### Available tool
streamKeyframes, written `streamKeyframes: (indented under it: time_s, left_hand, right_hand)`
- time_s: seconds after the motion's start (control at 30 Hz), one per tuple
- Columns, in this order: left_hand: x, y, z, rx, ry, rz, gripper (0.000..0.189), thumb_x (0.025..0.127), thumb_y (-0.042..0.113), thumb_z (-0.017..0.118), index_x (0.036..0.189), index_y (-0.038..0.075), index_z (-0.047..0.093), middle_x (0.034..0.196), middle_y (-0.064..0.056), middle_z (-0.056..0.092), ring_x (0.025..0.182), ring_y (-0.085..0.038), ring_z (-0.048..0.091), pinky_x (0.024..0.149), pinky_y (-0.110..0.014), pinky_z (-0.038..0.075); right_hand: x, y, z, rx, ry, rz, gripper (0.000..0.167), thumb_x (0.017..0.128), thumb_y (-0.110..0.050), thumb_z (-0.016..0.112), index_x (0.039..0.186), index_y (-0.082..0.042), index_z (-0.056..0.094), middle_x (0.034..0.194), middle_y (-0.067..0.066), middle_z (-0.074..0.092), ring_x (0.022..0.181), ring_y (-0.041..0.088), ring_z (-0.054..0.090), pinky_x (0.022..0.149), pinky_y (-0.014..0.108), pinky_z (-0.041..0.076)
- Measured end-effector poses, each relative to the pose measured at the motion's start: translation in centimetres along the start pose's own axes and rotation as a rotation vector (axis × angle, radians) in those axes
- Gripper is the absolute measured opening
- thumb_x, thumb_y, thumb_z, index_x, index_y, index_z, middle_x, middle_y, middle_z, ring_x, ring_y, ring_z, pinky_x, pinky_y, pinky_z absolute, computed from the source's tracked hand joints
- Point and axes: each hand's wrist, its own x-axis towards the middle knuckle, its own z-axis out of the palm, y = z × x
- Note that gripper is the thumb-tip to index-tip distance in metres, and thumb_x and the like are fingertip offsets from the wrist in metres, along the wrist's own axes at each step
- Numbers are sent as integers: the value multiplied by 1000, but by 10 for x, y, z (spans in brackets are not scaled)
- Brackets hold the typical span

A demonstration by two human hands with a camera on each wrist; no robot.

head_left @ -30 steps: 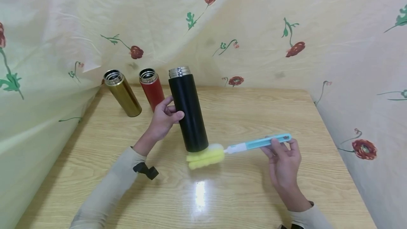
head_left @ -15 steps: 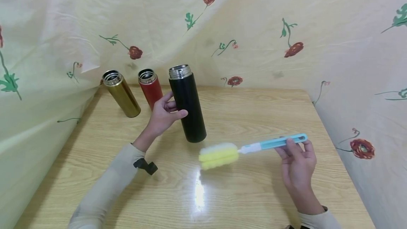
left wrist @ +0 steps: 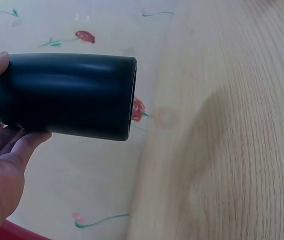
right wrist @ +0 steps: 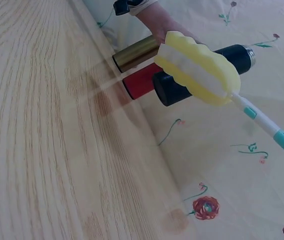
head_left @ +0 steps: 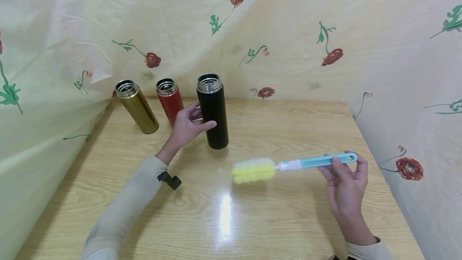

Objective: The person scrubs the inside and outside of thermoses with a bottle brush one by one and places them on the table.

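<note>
My left hand (head_left: 185,128) grips the side of a tall black thermos bottle (head_left: 215,111), its silver threaded neck uncovered and facing up. In the left wrist view the bottle's flat base shows close over the table, with a shadow beyond it. My right hand (head_left: 348,196) holds a bottle brush by its light-blue handle (head_left: 321,161) near the looped end. The brush's yellow and white sponge head (head_left: 254,171) points left, below and right of the bottle in the head view. In the right wrist view the sponge (right wrist: 197,70) overlaps the bottle and hides its middle.
A red thermos (head_left: 170,101) stands just behind my left hand, partly covered by it. Further left is a gold thermos (head_left: 138,109); both have open necks. Flowered cloth (head_left: 288,31) rises behind the wooden table (head_left: 288,220) and along both sides.
The black bottle has moved back towards the far edge and become more upright. The brush and right hand have drawn away to the right, parting the sponge head from the bottle's base.
</note>
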Motion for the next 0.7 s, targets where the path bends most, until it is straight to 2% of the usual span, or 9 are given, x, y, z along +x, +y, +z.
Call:
streamKeyframes:
  time_s: [0.17,0.3,0.47,0.7]
  left_hand:
    - [7,-5,1,34,27,-24,70,81,16,88,144,7,56,133,-17,67,116,-32,69,93,-41,58]
    - [12,-7,3,47,49,-30,72,80,18,89,143,7,56,133,-18,66,118,-32,67,97,-41,56]
    - [19,-12,5,71,52,-3,74,80,21,90,144,6,55,135,-18,65,121,-31,66,101,-41,54]
    - [27,-20,8,85,47,31,74,80,19,90,144,8,55,138,-15,63,124,-31,64,104,-41,52]
  right_hand:
    - [2,-3,-3,2,24,-11,30,97,20,47,123,6,41,95,26,70,83,36,76,79,47,55]
    - [2,-7,-5,-61,106,3,28,96,18,53,119,4,44,90,25,71,81,35,77,76,45,58]
    - [5,-13,-9,-150,215,11,28,94,14,59,116,1,48,86,21,72,75,29,77,70,41,61]
    - [8,-16,-14,-180,251,-14,44,93,16,60,133,0,51,85,17,69,73,26,75,63,38,62]
